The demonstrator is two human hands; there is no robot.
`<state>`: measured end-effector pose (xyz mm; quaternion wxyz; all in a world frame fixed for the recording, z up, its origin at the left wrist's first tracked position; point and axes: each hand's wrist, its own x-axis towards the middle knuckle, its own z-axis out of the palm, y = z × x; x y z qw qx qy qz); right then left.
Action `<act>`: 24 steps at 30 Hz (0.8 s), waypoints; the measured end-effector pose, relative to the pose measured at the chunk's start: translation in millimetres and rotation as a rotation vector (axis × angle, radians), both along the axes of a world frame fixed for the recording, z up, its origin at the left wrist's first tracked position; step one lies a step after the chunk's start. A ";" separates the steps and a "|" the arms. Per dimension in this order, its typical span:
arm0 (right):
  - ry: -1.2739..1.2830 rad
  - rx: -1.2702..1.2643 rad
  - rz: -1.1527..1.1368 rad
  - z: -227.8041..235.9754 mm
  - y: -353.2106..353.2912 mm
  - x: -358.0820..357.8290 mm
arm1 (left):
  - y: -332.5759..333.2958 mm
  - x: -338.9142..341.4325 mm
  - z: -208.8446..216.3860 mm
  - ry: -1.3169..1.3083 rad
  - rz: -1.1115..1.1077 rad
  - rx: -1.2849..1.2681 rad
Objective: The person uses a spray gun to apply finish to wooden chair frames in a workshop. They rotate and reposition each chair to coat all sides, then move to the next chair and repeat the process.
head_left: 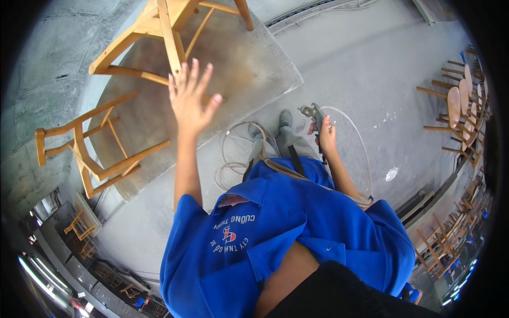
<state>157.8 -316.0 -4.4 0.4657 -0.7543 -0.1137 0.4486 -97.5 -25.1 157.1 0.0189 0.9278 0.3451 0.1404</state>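
My left hand (192, 103) is raised with its fingers spread, its fingertips over a rail of a light wooden chair frame (154, 26) at the top. Whether the fingers touch the wood, I cannot tell. A spray gun (318, 117) with a metal head is gripped in my right hand (328, 137), held out to the right over the floor. Left of my left hand, a second wooden chair frame (132, 160) lies tipped over. Both frames are at a flat panel (265, 63) with brownish stains.
A brown hose (263, 142) runs across my body, and pale hose loops (225, 153) lie near my feet. Another thin pale hose (362, 139) curves on the right. Several chairs with rounded backs (454, 107) stand at the far right. More wooden frames (79, 228) are at lower left.
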 end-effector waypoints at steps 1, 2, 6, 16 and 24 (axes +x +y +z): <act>0.007 -0.026 -0.011 0.3 -2.4 6.3 | -11.9 10.8 -2.2 0.040 -0.013 0.034; 0.008 -0.014 -0.036 2.1 -3.1 13.0 | -25.0 21.5 -5.1 0.024 -0.016 0.041; -0.020 -0.014 -0.117 14.5 5.4 43.0 | -71.5 80.6 -26.2 0.067 0.053 0.106; -0.108 0.250 -0.063 35.5 71.7 105.3 | -28.2 141.8 6.0 -0.055 0.241 0.256; 0.084 0.202 -0.104 39.0 69.2 86.5 | 75.3 158.7 0.7 -0.106 0.339 0.305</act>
